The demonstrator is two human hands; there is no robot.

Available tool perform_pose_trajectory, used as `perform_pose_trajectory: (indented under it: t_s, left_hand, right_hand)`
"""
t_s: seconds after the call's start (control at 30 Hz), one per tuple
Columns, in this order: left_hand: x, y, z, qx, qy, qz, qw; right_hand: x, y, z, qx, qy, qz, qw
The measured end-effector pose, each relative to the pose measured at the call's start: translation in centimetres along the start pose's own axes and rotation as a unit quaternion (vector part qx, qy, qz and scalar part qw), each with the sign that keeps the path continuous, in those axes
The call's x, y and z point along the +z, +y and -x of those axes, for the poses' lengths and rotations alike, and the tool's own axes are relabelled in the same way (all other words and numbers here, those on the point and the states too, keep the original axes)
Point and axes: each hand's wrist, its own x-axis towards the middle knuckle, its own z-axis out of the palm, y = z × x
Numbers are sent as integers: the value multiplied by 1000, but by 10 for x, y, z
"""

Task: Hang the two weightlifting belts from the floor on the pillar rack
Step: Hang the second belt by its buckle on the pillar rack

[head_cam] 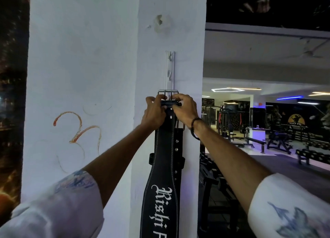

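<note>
Head view: white pillar (100, 59), vertical hook rack (169, 68) on its narrow face w/ two bare hooks above; black belt (164, 166) hangs flat against that face, metal buckle (167, 92) up at the rack's lower end, a second belt (179, 148) partly showing behind its rt edge. L hand (155, 112) and R hand (185, 109) both pinch closed on the front belt's strap end just under the buckle, fingertips touching. Pillar's rt corner sits just beside R wrist, open gym floor w/ benches (253, 141) beyond; broad blank pillar face to the left.
</note>
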Motion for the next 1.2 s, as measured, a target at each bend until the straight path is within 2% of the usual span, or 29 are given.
perform_pose_trajectory:
  t_s: [0.23, 0.37, 0.57, 0.77, 1.07, 1.2]
  left_hand:
    - [-2, 7, -9, -33, -48, -29, 998]
    - [-6, 9, -11, -52, -65, -49, 995]
    - [-15, 9, -12, -62, -88, -14, 994]
    - [-12, 6, -4, -74, -81, 24, 994]
    - [-6, 11, -2, -64, 14, -4, 998]
    - [-1, 15, -8, -120, 98, 5, 988]
  right_hand:
    - [-9, -8, -8, 72, -34, -6, 997]
    - [-11, -13, -8, 98, -27, -24, 995]
    - [0, -15, -21, 96, 8, 61, 994]
    - [-1, -14, -25, 119, -10, 100, 988]
    - [-4, -14, -22, 138, -18, 102, 985]
    - [-3, -12, -22, 133, -16, 108, 985]
